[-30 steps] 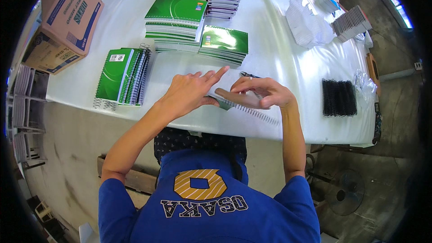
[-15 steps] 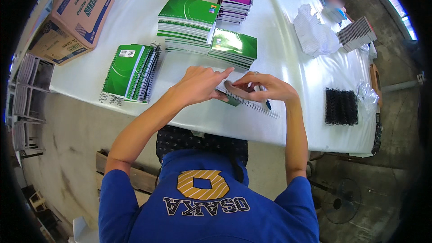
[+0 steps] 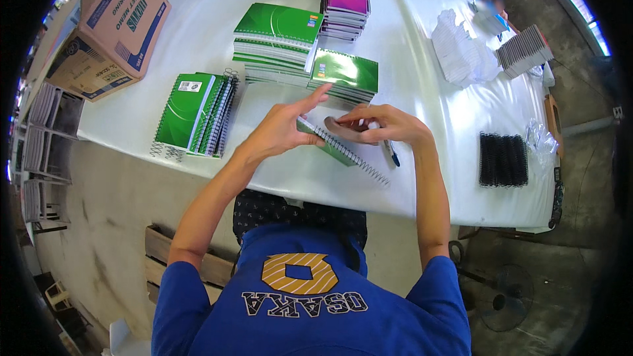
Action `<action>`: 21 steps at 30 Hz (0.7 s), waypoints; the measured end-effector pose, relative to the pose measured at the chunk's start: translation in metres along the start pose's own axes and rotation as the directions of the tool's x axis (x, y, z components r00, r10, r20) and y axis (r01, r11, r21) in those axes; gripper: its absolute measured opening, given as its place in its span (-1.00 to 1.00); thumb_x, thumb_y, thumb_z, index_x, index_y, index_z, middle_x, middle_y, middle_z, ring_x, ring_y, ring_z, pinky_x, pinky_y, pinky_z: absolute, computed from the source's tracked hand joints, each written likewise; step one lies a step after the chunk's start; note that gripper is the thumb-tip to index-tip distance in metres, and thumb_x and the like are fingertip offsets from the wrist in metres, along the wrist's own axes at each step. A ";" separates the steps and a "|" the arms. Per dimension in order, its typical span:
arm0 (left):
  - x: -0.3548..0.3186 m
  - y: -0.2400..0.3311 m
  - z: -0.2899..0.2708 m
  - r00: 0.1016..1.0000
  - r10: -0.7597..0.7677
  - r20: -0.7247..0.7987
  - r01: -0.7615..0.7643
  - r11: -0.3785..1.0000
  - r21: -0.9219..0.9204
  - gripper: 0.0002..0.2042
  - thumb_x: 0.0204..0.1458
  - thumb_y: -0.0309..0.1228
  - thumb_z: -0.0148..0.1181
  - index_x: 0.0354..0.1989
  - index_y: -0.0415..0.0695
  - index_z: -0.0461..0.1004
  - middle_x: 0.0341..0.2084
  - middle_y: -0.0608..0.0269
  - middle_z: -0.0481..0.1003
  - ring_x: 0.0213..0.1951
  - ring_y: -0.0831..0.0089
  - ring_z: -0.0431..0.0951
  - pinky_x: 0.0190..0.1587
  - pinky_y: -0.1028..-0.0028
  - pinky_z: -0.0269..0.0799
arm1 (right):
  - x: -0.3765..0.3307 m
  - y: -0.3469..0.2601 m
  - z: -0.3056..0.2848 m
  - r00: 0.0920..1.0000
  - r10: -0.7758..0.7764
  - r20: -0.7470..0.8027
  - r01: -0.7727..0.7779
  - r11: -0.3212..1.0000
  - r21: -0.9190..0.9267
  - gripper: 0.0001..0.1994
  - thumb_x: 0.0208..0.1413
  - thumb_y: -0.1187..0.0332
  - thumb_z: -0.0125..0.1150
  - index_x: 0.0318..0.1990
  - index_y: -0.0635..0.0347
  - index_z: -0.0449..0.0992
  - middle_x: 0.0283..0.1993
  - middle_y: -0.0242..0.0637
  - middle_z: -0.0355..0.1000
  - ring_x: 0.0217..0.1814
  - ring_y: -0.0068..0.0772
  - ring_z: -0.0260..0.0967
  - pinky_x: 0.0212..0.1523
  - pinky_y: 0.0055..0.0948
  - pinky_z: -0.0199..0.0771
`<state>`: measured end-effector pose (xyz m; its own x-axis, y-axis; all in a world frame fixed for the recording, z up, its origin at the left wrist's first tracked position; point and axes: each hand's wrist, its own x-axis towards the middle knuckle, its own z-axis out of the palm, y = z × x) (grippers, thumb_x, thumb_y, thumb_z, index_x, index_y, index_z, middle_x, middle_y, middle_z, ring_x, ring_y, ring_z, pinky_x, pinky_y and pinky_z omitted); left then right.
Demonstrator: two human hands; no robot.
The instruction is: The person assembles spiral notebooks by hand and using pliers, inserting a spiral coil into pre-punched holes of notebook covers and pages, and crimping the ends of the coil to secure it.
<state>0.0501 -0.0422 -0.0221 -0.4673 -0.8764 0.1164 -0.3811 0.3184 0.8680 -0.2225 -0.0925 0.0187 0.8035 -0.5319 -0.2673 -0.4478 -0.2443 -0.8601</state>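
Head view: I see the left hand (image 3: 283,128), index finger extended, gripping a green notebook (image 3: 340,152) at frame centre; the right hand (image 3: 390,125) pinches a brown curved strip (image 3: 348,134) by its coil (image 3: 369,169). Lettering on carton (image 3: 135,6), upper left; barcode label (image 3: 190,86), left; blue shirt (image 3: 231,326) lettered, bottom.

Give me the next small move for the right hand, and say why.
The right hand should probably bring the brown strip against the silvery spiral coil and turn it gently: the strip is pinched beside the coil, the left hand holds the green notebook, and a long end of coil juts past the notebook's edge.
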 end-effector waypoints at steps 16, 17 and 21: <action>-0.005 -0.024 0.013 0.998 -0.037 -0.051 0.017 0.937 -0.350 -0.06 -0.20 -0.31 0.51 0.43 0.08 0.11 0.15 0.33 0.49 -0.04 0.53 0.45 -0.05 0.51 0.41 | 0.003 -0.001 0.017 0.966 -0.219 -0.136 0.249 0.929 0.272 -0.43 0.09 -0.01 0.26 0.19 0.11 0.49 0.02 -0.29 0.48 -0.06 -0.44 0.39 -0.02 -0.43 0.36; -0.007 -0.024 0.013 0.998 -0.041 -0.045 0.023 0.937 -0.349 -0.06 -0.20 -0.31 0.51 0.43 0.08 0.11 0.15 0.33 0.49 -0.04 0.53 0.45 -0.05 0.51 0.41 | 0.002 -0.003 0.018 0.991 -0.072 -0.114 0.091 0.980 0.179 -0.45 0.09 0.03 0.25 0.18 0.12 0.50 0.03 -0.28 0.48 -0.03 -0.43 0.39 0.00 -0.44 0.35; -0.013 -0.029 0.003 0.997 -0.061 0.052 0.077 0.902 -0.425 -0.18 -0.07 -0.23 0.44 0.39 -0.06 0.17 0.21 0.26 0.42 0.23 0.41 0.38 0.16 0.44 0.34 | -0.025 -0.016 0.011 0.966 -0.077 -0.245 0.100 0.991 0.084 -0.48 0.08 0.09 0.27 0.16 0.13 0.50 0.03 -0.25 0.47 0.03 -0.40 0.40 0.01 -0.46 0.34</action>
<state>0.0651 -0.0389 -0.0500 -0.4844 -0.8741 0.0378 -0.0412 0.0660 0.9970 -0.2312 -0.0661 0.0345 0.7149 -0.6939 -0.0856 -0.3303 -0.2274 -0.9161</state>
